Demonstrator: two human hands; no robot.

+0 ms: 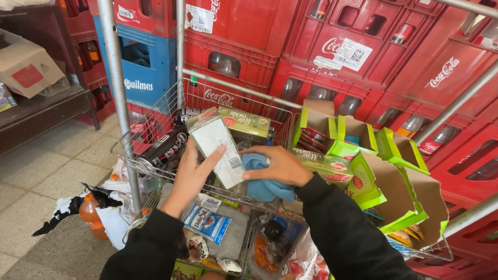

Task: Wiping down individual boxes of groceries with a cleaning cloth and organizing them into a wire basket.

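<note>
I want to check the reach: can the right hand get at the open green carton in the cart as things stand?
Probably yes. The right hand rests on a blue cloth just beside the open green carton, and nothing stands between them. The hand is occupied with the cloth, though.

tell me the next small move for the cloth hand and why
Probably slide the blue cloth up along the pale packet. The left hand holds that packet tilted over the wire basket, and the right hand presses the cloth against its lower edge, so most of its face looks unwiped.
</note>
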